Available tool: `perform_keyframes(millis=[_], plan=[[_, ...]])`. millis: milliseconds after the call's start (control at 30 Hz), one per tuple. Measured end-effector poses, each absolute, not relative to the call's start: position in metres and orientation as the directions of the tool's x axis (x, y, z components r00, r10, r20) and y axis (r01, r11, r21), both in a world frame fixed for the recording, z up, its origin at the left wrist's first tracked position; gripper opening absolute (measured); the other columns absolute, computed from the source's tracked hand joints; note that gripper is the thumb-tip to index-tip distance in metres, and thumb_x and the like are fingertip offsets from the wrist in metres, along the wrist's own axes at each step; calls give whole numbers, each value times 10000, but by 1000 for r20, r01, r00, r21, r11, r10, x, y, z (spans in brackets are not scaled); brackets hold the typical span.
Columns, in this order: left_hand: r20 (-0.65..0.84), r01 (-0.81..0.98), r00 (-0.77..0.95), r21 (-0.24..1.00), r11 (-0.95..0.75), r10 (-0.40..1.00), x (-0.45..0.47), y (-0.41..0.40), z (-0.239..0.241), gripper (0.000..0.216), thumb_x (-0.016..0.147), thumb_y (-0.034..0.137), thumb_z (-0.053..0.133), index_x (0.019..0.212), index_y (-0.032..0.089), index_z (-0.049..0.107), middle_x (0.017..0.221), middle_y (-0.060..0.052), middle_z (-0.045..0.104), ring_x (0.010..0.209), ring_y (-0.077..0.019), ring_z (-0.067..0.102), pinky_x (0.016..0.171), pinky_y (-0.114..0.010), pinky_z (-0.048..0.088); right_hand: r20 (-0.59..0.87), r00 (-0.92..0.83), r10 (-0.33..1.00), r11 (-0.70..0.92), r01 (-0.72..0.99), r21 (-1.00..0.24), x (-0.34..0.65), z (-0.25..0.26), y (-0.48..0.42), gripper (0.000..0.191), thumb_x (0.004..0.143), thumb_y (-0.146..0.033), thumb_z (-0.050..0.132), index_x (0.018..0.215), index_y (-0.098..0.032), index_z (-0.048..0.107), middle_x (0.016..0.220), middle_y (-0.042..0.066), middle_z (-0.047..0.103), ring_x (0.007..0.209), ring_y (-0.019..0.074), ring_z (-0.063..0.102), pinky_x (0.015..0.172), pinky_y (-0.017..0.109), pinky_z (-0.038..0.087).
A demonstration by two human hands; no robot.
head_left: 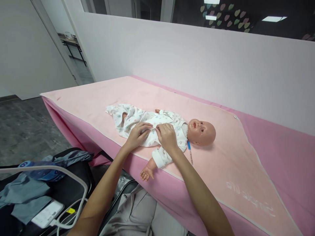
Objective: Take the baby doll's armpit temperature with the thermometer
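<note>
A baby doll lies on its back, its head to the right. It wears a white baby romper with a small print. Over the middle of the romper, my left hand pinches the cloth with fingers bent. My right hand is close beside it, also pinching the romper's front at the chest. A thin whitish edge or tie of the garment runs between my fingertips; which one I cannot tell. One doll hand sticks out past the near table edge. My fingers hide part of the cloth.
Pink cloth and a paler mat cover the table. A blue-capped thermometer-like stick lies by the doll's neck. On a black chair at lower left are grey cloth, a blue bottle, a white power bank and a cable.
</note>
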State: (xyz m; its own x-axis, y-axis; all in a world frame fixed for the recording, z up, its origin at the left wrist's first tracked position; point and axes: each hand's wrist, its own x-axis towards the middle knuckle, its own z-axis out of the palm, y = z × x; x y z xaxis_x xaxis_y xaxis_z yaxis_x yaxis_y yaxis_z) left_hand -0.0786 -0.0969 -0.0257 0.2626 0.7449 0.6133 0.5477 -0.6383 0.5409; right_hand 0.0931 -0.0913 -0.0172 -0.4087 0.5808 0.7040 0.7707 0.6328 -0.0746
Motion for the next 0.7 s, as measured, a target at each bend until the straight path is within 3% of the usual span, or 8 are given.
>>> perform_keyframes(millis=[300,700], plan=[[591,568,236,560,-603,771,-76,-102,-21,227,872,321,481,1034,207,592,1064,-42,625,1005,-193,549,905,-350,410,703,-404,585,636,767,-88,94,-18,-90,169,927,-243,418,833,-178,542,783,42,600,810,178,509,789,315,367],[600,643,297,449,-621,742,-74,-97,-27,226,910,282,410,994,183,595,1039,-53,589,976,-187,517,892,-350,380,695,-423,582,644,761,-75,94,-17,-91,178,927,-245,417,832,-177,551,782,41,600,821,177,508,793,315,366]])
